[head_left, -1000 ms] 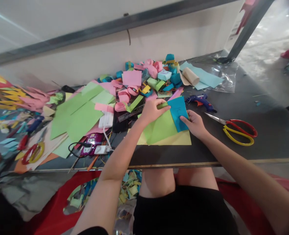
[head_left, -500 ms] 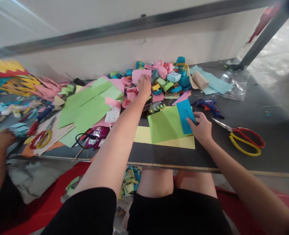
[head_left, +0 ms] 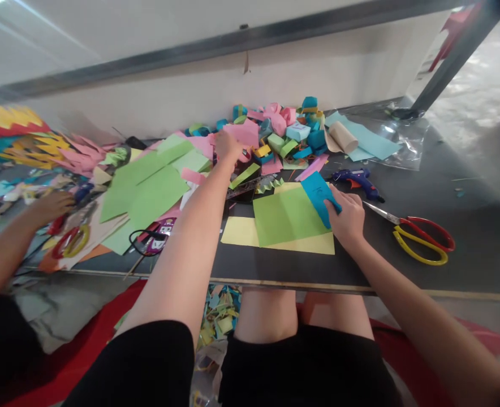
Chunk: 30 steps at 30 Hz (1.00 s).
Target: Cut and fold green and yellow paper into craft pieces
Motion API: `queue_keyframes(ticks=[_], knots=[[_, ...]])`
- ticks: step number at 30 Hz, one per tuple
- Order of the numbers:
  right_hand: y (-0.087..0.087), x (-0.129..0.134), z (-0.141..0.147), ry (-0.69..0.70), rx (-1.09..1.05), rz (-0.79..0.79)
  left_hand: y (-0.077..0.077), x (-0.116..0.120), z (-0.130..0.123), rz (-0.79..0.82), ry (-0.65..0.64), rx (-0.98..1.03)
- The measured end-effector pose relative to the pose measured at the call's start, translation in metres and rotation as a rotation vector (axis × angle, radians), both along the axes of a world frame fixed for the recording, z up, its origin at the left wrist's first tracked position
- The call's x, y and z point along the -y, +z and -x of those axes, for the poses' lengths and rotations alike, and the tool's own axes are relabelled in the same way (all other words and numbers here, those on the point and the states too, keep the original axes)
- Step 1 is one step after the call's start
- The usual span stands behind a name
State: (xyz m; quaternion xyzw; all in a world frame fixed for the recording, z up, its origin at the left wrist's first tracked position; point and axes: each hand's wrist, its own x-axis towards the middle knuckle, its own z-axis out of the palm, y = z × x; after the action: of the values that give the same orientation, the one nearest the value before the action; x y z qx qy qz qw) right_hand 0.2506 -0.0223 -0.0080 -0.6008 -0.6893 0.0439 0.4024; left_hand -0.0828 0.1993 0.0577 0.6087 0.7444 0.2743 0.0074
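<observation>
My right hand (head_left: 348, 219) pinches a blue paper card (head_left: 317, 195) with dark writing on it. The card lies tilted over the right edge of a light green sheet (head_left: 277, 220), which rests on a pale yellow sheet (head_left: 238, 230). My left hand (head_left: 228, 147) reaches into the pile at the back, at the lower left of a pink paper piece (head_left: 244, 133). Its fingers are bent downward and blurred, with the tips hidden. Folded paper pieces (head_left: 298, 132) in pink, blue, green and yellow are heaped beside it.
Right of my right hand lie scissors (head_left: 423, 240) and a blue glue gun (head_left: 362, 182). Green sheets (head_left: 148, 178) and a second pair of scissors (head_left: 70, 242) are on the left, near another person's hand (head_left: 52, 206). A metal bar (head_left: 241, 42) crosses above the table.
My left hand has moved left across the pink paper, which now sits tilted. The blue card has turned slightly in my right hand. The other person's hand has reached farther in.
</observation>
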Motion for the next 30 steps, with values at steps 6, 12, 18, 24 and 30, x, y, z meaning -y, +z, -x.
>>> queue_keyframes(ticks=[6,12,18,24,30], knots=[[0.001,0.001,0.008,-0.009,0.053,0.167,0.007,-0.019,0.004,0.029,0.255,0.163],[-0.004,-0.004,0.008,0.125,0.113,0.153,0.003,-0.021,0.011,0.008,0.251,0.24],[-0.01,-0.007,0.006,0.068,0.05,0.189,0.029,-0.03,0.021,-0.152,-0.102,0.543],[-0.004,-0.004,0.004,0.077,-0.13,0.174,0.078,0.005,0.0,-0.386,-0.523,0.783],[0.001,-0.003,0.0,0.143,-0.24,0.258,0.084,0.033,-0.036,-0.175,-0.485,0.654]])
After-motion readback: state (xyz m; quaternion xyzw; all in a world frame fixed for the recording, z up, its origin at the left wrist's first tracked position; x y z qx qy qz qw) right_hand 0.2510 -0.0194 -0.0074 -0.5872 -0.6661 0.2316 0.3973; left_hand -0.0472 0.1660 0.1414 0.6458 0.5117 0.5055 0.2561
